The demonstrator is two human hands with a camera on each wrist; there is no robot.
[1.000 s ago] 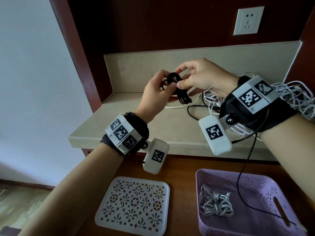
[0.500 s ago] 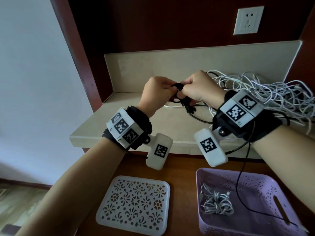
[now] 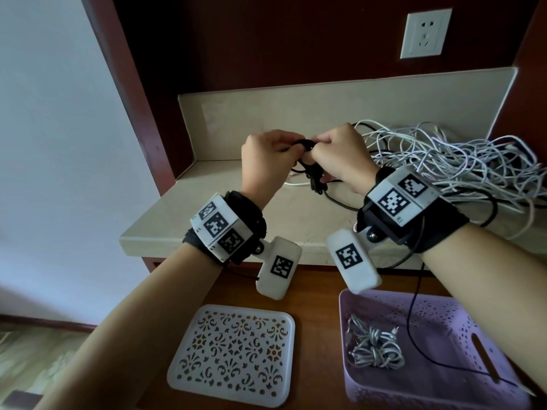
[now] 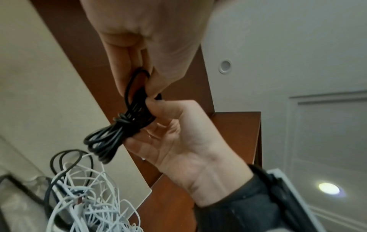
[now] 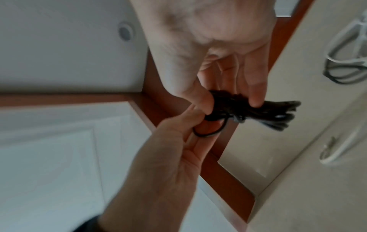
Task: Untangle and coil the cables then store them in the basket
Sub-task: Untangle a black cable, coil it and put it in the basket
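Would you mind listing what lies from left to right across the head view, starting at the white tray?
white tray → left hand → black cable bundle → right hand → purple basket → tangle of white cables

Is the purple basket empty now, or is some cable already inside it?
Not empty. The purple basket already holds one coiled grey cable; the black cable bundle is outside it, held in both hands.
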